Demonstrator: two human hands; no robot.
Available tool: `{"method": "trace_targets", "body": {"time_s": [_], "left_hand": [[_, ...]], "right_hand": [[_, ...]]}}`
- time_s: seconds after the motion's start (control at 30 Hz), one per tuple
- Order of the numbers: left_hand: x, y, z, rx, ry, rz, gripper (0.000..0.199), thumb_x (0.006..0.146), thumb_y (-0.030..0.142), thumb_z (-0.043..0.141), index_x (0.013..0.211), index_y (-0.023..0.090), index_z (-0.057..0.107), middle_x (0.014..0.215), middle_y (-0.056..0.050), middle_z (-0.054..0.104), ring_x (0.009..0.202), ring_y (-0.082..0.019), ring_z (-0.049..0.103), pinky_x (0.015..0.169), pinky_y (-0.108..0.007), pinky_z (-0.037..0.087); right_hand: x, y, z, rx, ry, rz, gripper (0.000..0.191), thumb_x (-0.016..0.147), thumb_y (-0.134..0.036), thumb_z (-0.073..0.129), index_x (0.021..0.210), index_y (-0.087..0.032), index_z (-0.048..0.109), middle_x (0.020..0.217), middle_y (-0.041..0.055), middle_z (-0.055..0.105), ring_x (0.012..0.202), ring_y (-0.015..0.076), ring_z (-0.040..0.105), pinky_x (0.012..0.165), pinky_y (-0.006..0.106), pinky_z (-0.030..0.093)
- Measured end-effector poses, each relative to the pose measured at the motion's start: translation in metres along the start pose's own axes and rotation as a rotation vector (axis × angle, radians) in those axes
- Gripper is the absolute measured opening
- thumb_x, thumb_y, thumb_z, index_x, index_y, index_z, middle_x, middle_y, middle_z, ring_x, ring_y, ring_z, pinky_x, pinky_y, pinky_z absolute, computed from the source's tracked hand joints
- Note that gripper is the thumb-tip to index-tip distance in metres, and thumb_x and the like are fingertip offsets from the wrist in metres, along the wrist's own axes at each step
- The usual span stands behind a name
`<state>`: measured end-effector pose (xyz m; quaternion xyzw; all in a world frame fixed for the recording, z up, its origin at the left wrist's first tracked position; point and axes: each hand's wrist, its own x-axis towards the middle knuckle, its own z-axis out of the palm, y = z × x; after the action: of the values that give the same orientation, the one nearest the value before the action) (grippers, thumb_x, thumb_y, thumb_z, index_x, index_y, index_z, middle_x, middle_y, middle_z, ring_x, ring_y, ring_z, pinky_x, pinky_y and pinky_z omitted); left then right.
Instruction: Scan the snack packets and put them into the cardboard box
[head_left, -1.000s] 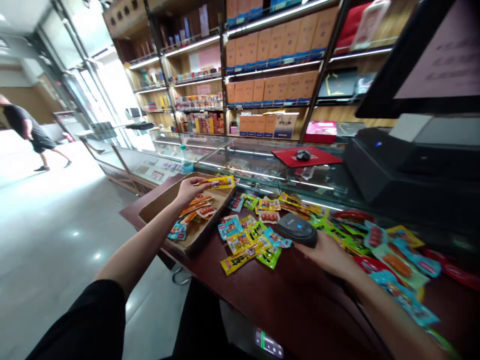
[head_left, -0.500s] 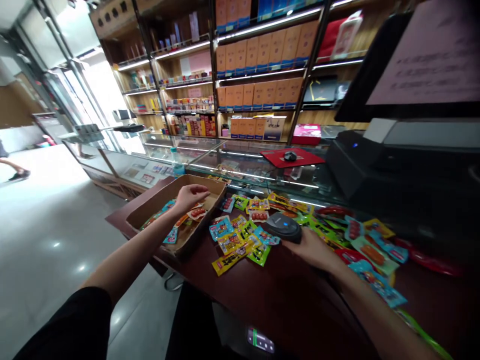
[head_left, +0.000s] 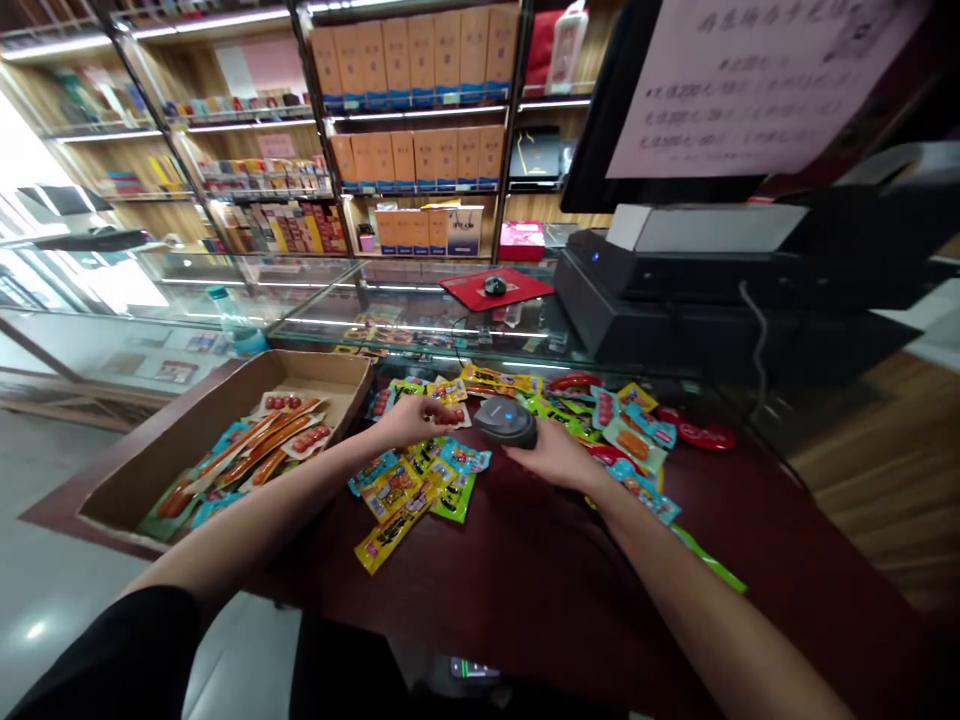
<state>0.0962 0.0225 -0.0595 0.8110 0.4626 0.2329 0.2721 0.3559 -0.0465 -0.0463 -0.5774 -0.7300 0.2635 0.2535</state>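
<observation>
My right hand (head_left: 551, 455) is wrapped round the handle of a dark grey barcode scanner (head_left: 506, 421) with a small blue light on top. Just left of its head, my left hand (head_left: 409, 420) pinches at the edge of a small clear packet of red sausages (head_left: 453, 416); the fingertips partly cover it. Under and in front of that hand lies a pile of yellow, blue and green snack packets (head_left: 409, 485). To the left stands an open cardboard box (head_left: 341, 385), holding long sausage sticks (head_left: 266, 445) and other small packets.
More snack packets (head_left: 634, 440) are spread to the right on the dark red table (head_left: 525, 600). Behind are a glass counter (head_left: 315, 310), a mouse (head_left: 494, 285) on a red mat, and a black register with a monitor (head_left: 585, 110). A bottle (head_left: 238, 325) stands behind the box.
My left hand has moved right, from above the cardboard box to the sausage packet beside the scanner. My right hand still holds the scanner. The view has turned to the right.
</observation>
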Motion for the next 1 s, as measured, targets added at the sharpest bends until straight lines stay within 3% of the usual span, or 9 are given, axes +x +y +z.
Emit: {"method": "trace_targets", "body": {"time_s": [0.07, 0.23, 0.4, 0.57, 0.73, 0.87, 1.0], "left_hand": [[-0.003, 0.0, 0.012, 0.088, -0.051, 0.05, 0.034, 0.07, 0.052, 0.07, 0.086, 0.023, 0.076, 0.085, -0.005, 0.074, 0.08, -0.023, 0.065, 0.075, -0.03, 0.045], [-0.011, -0.006, 0.036, 0.302, 0.031, 0.056, 0.051, 0.056, 0.065, 0.075, 0.08, 0.019, 0.073, 0.097, -0.014, 0.068, 0.099, -0.033, 0.057, 0.087, -0.039, 0.041], [-0.01, -0.008, 0.043, 0.204, 0.062, 0.014, 0.043, 0.054, 0.051, 0.082, 0.08, 0.02, 0.067, 0.095, -0.008, 0.067, 0.098, -0.029, 0.057, 0.09, -0.038, 0.041], [-0.003, -0.008, 0.029, -0.195, 0.098, -0.075, 0.03, 0.063, 0.036, 0.076, 0.08, 0.019, 0.06, 0.077, -0.002, 0.066, 0.074, -0.018, 0.061, 0.07, -0.029, 0.045], [-0.001, -0.014, -0.005, -0.594, 0.242, -0.263, 0.046, 0.048, 0.04, 0.086, 0.077, 0.017, 0.058, 0.07, -0.001, 0.066, 0.067, -0.016, 0.063, 0.066, -0.028, 0.047], [-0.006, -0.017, -0.023, -0.695, 0.29, -0.347, 0.049, 0.042, 0.039, 0.089, 0.074, 0.017, 0.059, 0.067, 0.001, 0.065, 0.058, -0.012, 0.058, 0.058, -0.025, 0.045], [-0.008, -0.015, -0.023, -0.726, 0.295, -0.375, 0.05, 0.04, 0.036, 0.09, 0.072, 0.017, 0.057, 0.061, 0.005, 0.06, 0.049, -0.007, 0.051, 0.05, -0.022, 0.039]], "right_hand": [[0.0, 0.0, 0.001, -0.012, 0.005, 0.003, 0.027, 0.073, -0.032, 0.065, 0.095, -0.019, 0.071, 0.087, 0.0077, 0.075, 0.091, 0.0313, 0.069, 0.072, 0.037, 0.053], [0.0, 0.001, 0.005, -0.01, -0.001, -0.015, 0.023, 0.074, -0.032, 0.064, 0.091, -0.02, 0.071, 0.074, 0.0055, 0.073, 0.088, 0.0293, 0.07, 0.068, 0.034, 0.053], [0.001, 0.003, 0.007, 0.001, 0.019, -0.031, 0.024, 0.073, -0.031, 0.066, 0.094, -0.02, 0.071, 0.08, 0.0057, 0.075, 0.091, 0.0283, 0.07, 0.071, 0.033, 0.054], [0.002, 0.006, 0.005, 0.016, -0.001, -0.031, 0.033, 0.075, -0.032, 0.065, 0.105, -0.02, 0.071, 0.1, 0.0069, 0.075, 0.097, 0.0286, 0.069, 0.08, 0.037, 0.054], [0.003, 0.01, 0.007, 0.087, -0.022, -0.067, 0.037, 0.074, -0.028, 0.067, 0.11, -0.02, 0.07, 0.106, 0.0058, 0.074, 0.1, 0.0286, 0.068, 0.089, 0.04, 0.053], [0.002, 0.009, 0.011, 0.104, -0.009, -0.087, 0.038, 0.072, -0.025, 0.067, 0.11, -0.02, 0.069, 0.106, 0.0056, 0.074, 0.098, 0.0278, 0.068, 0.089, 0.04, 0.053], [-0.002, 0.002, 0.011, 0.105, -0.029, -0.108, 0.036, 0.073, -0.024, 0.065, 0.109, -0.021, 0.069, 0.103, 0.0043, 0.074, 0.096, 0.0269, 0.068, 0.084, 0.036, 0.054]]}}
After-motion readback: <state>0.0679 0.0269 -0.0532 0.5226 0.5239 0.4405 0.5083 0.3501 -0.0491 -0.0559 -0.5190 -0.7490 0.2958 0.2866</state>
